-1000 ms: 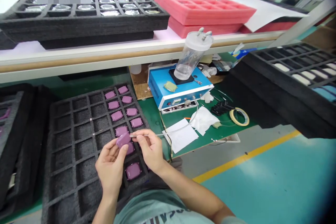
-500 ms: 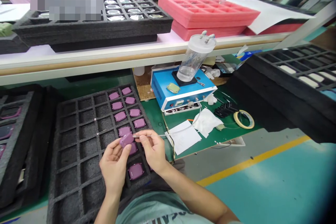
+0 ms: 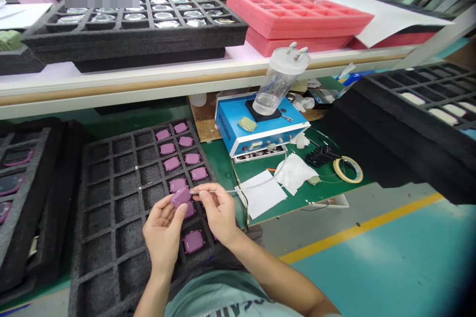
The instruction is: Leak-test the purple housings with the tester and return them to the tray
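Note:
Between the thumb and fingers of my left hand is a small purple watch case, held tilted over the tray. My right hand pinches the end of a thin clear tube, whose tip meets the case's right edge; whether it goes inside I cannot tell. The tube curves back to a blue dispenser box. Beneath my hands lies a black foam tray, with several purple cases in its right-hand columns. My hands cover part of those columns.
On the blue box stand a clear cylinder and a pale green case. White paper, a crumpled tissue and a tape roll lie to the right. Black foam trays flank me; a shelf crosses ahead.
The camera view has shifted slightly. Both hands keep the same grip, and the tube tip stays at the edge of the purple watch case.

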